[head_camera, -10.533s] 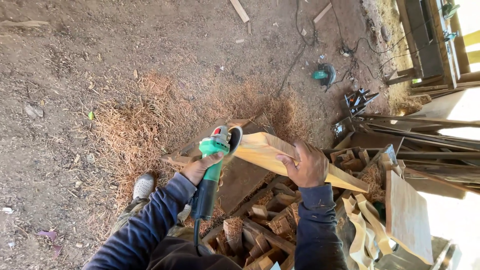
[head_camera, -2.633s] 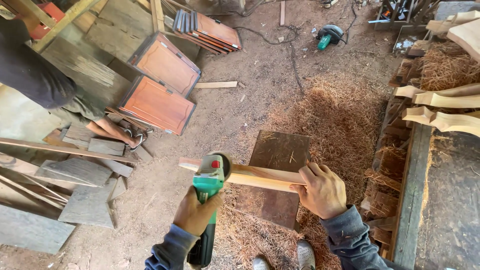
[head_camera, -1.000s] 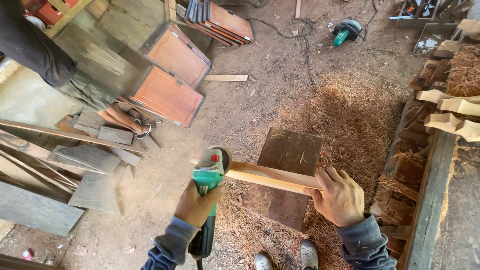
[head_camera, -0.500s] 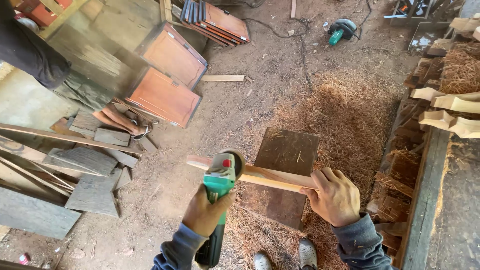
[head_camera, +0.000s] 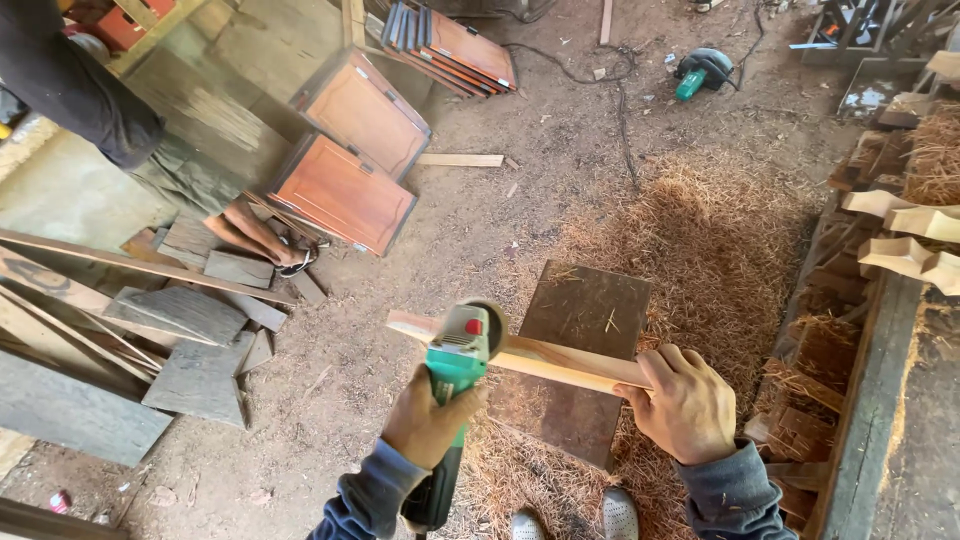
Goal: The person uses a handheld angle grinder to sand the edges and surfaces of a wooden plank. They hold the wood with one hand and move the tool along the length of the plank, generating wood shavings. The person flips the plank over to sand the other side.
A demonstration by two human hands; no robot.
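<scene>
Gripping 1 green grinder (head_camera: 455, 375), the left hand (head_camera: 428, 420) sets its head on 1 wood strip (head_camera: 530, 358), which the right hand (head_camera: 688, 405) clasps above 1 dark board (head_camera: 580, 340). 2 red panels (head_camera: 352, 150) lie on the dirt floor (head_camera: 500, 210); shavings (head_camera: 700, 240) spread around.

I'm looking down at a dirt floor (head_camera: 420, 330). A dark board (head_camera: 575, 350) lies flat on shavings (head_camera: 700, 240). Two orange panels (head_camera: 350, 160), grey planks (head_camera: 190, 330) and a green tool (head_camera: 698, 72) lie there too.
</scene>
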